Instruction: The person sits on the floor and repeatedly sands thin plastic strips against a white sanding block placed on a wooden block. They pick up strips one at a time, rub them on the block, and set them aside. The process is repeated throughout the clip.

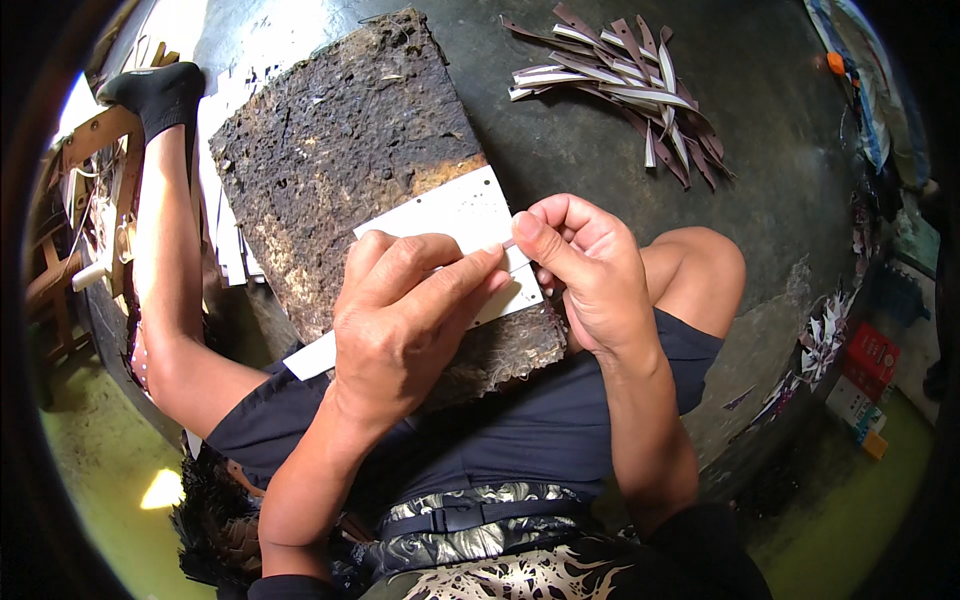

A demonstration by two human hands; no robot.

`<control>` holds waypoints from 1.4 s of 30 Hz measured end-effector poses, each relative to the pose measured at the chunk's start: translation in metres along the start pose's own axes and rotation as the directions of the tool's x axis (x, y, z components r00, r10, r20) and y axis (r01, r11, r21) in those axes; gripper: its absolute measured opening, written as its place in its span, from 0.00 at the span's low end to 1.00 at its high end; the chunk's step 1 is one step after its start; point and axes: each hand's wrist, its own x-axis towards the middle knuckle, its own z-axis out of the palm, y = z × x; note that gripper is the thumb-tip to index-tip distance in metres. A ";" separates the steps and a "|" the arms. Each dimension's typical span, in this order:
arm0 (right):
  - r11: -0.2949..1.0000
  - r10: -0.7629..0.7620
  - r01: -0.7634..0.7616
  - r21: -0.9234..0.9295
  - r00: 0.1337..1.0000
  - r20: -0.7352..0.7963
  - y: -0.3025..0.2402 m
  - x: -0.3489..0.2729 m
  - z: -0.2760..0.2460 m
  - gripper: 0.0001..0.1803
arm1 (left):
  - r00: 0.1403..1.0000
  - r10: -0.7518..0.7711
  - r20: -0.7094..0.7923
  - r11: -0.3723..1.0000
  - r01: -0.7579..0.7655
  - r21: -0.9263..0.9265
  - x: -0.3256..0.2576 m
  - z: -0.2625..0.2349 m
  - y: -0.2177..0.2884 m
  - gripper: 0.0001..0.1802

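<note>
A white plate (460, 205) with small dark holes near its edges lies on a thick, rough dark slab (340, 140) across my lap. My left hand (405, 310) is over the plate, its fingers bent and close together on a narrow white strip (312, 359). One end of that strip sticks out at the lower left, past the slab's edge. At the plate's right side my right hand (590, 265) pinches the strip's other end between thumb and forefinger. My fingers hide most of the strip between the two hands.
A loose pile of brown and white strips (640, 85) lies on the dark floor beyond the slab. More white strips (225, 240) are by my left leg, next to a wooden frame (90, 200). Scraps (825, 335) and a red box (872, 358) are at the far right.
</note>
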 end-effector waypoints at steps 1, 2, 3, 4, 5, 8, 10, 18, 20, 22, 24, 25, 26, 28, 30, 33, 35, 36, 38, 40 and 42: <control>1.000 0.003 -0.003 -0.006 1.000 -0.004 0.000 0.001 -0.001 0.12 | 1.000 0.006 -0.005 1.000 -0.006 0.000 0.000 0.001 -0.001 0.16; 1.000 0.006 -0.006 -0.011 1.000 -0.008 0.000 0.002 -0.002 0.12 | 1.000 0.013 -0.007 1.000 -0.013 -0.001 0.000 0.002 -0.001 0.16; 1.000 0.018 -0.018 -0.006 1.000 -0.010 0.000 0.003 -0.004 0.12 | 1.000 0.017 -0.007 1.000 -0.017 0.003 0.000 0.002 -0.001 0.17; 1.000 0.030 -0.030 -0.001 0.999 -0.012 -0.001 0.004 -0.005 0.12 | 1.000 0.021 -0.005 1.000 -0.021 0.007 0.000 0.002 -0.002 0.17; 0.999 0.040 -0.040 -0.002 0.999 -0.017 -0.001 0.005 -0.007 0.12 | 1.000 0.026 -0.006 1.000 -0.026 0.010 0.000 0.002 -0.002 0.17; 0.999 0.044 -0.044 -0.005 0.999 -0.007 0.000 0.008 -0.011 0.13 | 1.000 0.031 -0.002 1.000 -0.031 0.004 0.000 0.001 -0.002 0.17; 0.999 0.032 -0.033 -0.014 0.999 -0.018 0.002 0.009 -0.012 0.13 | 0.999 0.039 0.000 0.999 -0.039 0.002 0.000 0.002 -0.003 0.17; 0.996 0.042 -0.048 -0.075 0.997 -0.072 0.009 0.016 -0.024 0.13 | 0.999 0.044 0.010 0.999 -0.044 0.007 0.000 0.001 -0.002 0.18; 0.995 0.040 -0.047 -0.083 0.995 -0.087 0.012 0.019 -0.027 0.14 | 0.999 0.042 0.009 0.999 -0.042 0.003 0.000 0.001 -0.001 0.18; 0.994 0.058 -0.065 -0.093 0.995 -0.078 0.013 0.020 -0.031 0.12 | 0.999 0.032 0.009 0.999 -0.032 -0.008 0.000 0.001 0.000 0.18; 0.991 0.071 -0.080 -0.105 0.994 -0.083 0.014 0.022 -0.035 0.12 | 1.000 0.030 0.009 0.999 -0.030 -0.012 0.001 0.001 0.000 0.19; 0.990 0.075 -0.085 -0.112 0.993 -0.093 0.015 0.023 -0.036 0.12 | 0.999 0.032 0.009 0.999 -0.032 -0.010 0.001 0.001 0.000 0.19; 0.990 0.076 -0.087 -0.115 0.992 -0.100 0.016 0.023 -0.038 0.12 | 0.999 0.035 0.009 0.999 -0.034 -0.009 0.001 0.001 0.000 0.19; 0.986 0.086 -0.102 -0.130 0.989 -0.121 0.018 0.026 -0.039 0.12 | 0.999 0.039 0.013 0.999 -0.039 -0.002 0.001 0.001 0.000 0.19; 0.983 0.088 -0.109 -0.146 0.986 -0.141 0.019 0.027 -0.040 0.12 | 0.999 0.043 0.016 0.999 -0.043 -0.002 0.001 0.001 -0.001 0.19; 0.977 0.087 -0.118 -0.177 0.981 -0.171 0.021 0.030 -0.041 0.12 | 0.999 0.046 0.015 0.999 -0.046 -0.007 0.001 0.001 -0.001 0.19; 0.972 0.088 -0.125 -0.197 0.978 -0.188 0.022 0.032 -0.042 0.12 | 0.999 0.049 0.012 0.999 -0.049 -0.007 0.002 0.001 -0.002 0.19; 0.970 0.067 -0.113 -0.217 0.975 -0.210 0.023 0.033 -0.042 0.13 | 0.999 0.048 0.012 0.999 -0.048 -0.009 0.002 0.001 -0.002 0.19; 0.962 0.023 -0.088 -0.257 0.970 -0.243 0.026 0.035 -0.040 0.16 | 0.999 0.044 0.013 0.999 -0.044 -0.012 0.001 0.001 -0.001 0.19; 0.952 0.023 -0.103 -0.290 0.963 -0.268 0.027 0.037 -0.042 0.15 | 0.999 0.047 0.013 0.999 -0.047 -0.008 0.001 0.001 -0.001 0.19; 0.943 0.029 -0.118 -0.310 0.960 -0.278 0.027 0.039 -0.044 0.15 | 0.999 0.047 0.016 0.999 -0.047 -0.006 0.001 0.001 -0.001 0.19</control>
